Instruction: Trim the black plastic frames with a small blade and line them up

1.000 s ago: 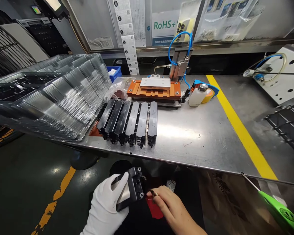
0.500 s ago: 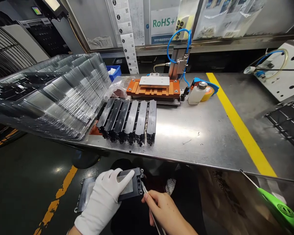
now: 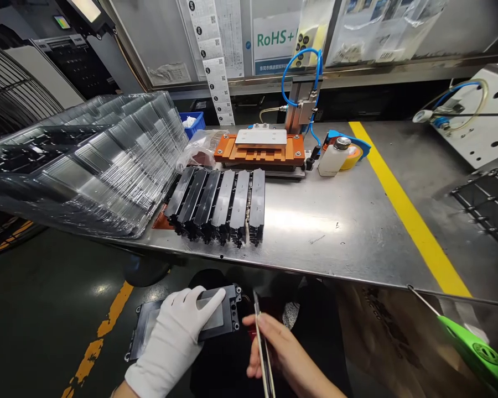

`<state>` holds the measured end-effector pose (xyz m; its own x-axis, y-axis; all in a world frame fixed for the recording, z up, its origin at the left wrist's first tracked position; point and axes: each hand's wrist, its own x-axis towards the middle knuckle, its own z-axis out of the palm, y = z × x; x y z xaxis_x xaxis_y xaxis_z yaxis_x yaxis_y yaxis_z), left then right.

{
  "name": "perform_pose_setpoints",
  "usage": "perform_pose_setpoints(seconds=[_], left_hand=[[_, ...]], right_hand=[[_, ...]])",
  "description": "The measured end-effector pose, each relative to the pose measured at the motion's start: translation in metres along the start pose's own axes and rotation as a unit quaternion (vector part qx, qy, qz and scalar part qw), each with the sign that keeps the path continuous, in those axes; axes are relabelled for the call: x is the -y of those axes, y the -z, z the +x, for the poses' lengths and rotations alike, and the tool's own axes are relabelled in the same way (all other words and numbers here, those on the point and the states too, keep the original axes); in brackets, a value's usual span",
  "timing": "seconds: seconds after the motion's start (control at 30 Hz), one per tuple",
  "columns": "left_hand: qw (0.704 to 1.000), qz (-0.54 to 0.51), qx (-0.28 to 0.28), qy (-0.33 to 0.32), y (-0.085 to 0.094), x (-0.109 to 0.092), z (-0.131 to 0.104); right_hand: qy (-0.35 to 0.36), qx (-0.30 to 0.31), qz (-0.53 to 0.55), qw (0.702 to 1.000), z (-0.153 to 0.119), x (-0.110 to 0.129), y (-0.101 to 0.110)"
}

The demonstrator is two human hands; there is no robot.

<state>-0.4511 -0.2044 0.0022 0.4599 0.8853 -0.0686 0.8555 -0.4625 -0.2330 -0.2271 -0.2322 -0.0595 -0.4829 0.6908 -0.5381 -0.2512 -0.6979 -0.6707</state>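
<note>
Beyond the table's front edge, low in the head view, my gloved left hand [image 3: 176, 331] is closed around a flat black plastic frame [image 3: 149, 312]. A pale grey rectangular panel shows in the middle of the frame, and small round lugs stick out at its ends. My bare right hand [image 3: 276, 342] grips a slim metal craft knife [image 3: 265, 362] between thumb and fingers. The knife's thin tip points up and away, a short gap to the right of the frame's end. Part of the frame is hidden under the glove.
Several black plastic parts [image 3: 219, 204] stand in a row on the metal table [image 3: 307, 221]. Behind them sits an orange fixture [image 3: 259, 149] with blue air hoses. Stacked clear trays [image 3: 128, 149] are at left, a white bottle [image 3: 335, 157] and a green-handled tool [image 3: 475, 348] at right.
My right hand has drawn the knife away from the frame's end, to the right, and the blade now points more upright. My left hand and the frame have barely moved.
</note>
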Motion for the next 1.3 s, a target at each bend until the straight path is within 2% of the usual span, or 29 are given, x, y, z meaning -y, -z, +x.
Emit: perform_pose_setpoints(seconds=[0.03, 0.07, 0.1, 0.17, 0.23, 0.27, 0.37, 0.63, 0.7, 0.8, 0.93, 1.13, 1.17, 1.2, 1.23, 1.3], left_hand=[[1.000, -0.008, 0.005, 0.001, 0.001, 0.001, -0.001], [1.000, -0.015, 0.009, 0.002, 0.002, 0.001, -0.001], [1.000, -0.021, 0.012, 0.001, 0.004, 0.001, -0.002], [1.000, -0.027, 0.007, -0.002, 0.006, 0.001, -0.002], [1.000, -0.028, -0.006, -0.005, 0.008, 0.000, -0.002], [0.999, -0.028, -0.014, -0.007, 0.009, 0.000, -0.002], [0.999, -0.024, -0.030, -0.009, 0.010, 0.000, -0.001], [1.000, -0.012, -0.014, -0.024, 0.012, 0.001, -0.003], [0.999, -0.029, -0.004, -0.043, 0.013, 0.002, -0.004], [0.997, -0.055, 0.009, -0.060, 0.013, 0.004, -0.005], [0.996, -0.082, 0.010, -0.040, 0.013, 0.007, -0.006], [0.993, -0.116, 0.013, -0.027, 0.014, 0.008, -0.003], [0.991, -0.128, 0.007, -0.025, 0.014, 0.008, -0.003], [0.989, -0.147, 0.001, -0.021, 0.014, 0.009, -0.003], [0.984, -0.178, -0.006, -0.009, 0.013, 0.009, -0.003], [0.958, -0.281, -0.025, 0.054, 0.008, 0.010, -0.009]], right_hand=[[0.047, -0.026, -0.095, 0.994, -0.002, 0.005, 0.008], [0.104, -0.056, -0.212, 0.970, -0.002, 0.010, 0.015], [0.156, -0.088, -0.327, 0.928, -0.002, 0.013, 0.021], [0.248, -0.137, -0.503, 0.817, 0.002, 0.016, 0.030], [0.311, -0.162, -0.587, 0.730, 0.006, 0.016, 0.034], [0.333, -0.166, -0.607, 0.702, 0.008, 0.015, 0.034], [0.367, -0.171, -0.634, 0.659, 0.010, 0.015, 0.032], [0.402, -0.167, -0.660, 0.612, 0.012, 0.022, 0.037], [0.405, -0.165, -0.661, 0.610, 0.013, 0.025, 0.041], [0.395, -0.140, -0.658, 0.626, 0.011, 0.030, 0.044], [0.369, -0.113, -0.648, 0.657, 0.005, 0.030, 0.044], [0.363, -0.115, -0.642, 0.666, 0.003, 0.027, 0.043], [0.354, -0.115, -0.634, 0.678, 0.002, 0.028, 0.042], [0.338, -0.113, -0.615, 0.704, 0.001, 0.029, 0.041], [0.314, -0.108, -0.580, 0.743, -0.001, 0.030, 0.040], [0.247, -0.086, -0.463, 0.847, -0.006, 0.027, 0.033]])
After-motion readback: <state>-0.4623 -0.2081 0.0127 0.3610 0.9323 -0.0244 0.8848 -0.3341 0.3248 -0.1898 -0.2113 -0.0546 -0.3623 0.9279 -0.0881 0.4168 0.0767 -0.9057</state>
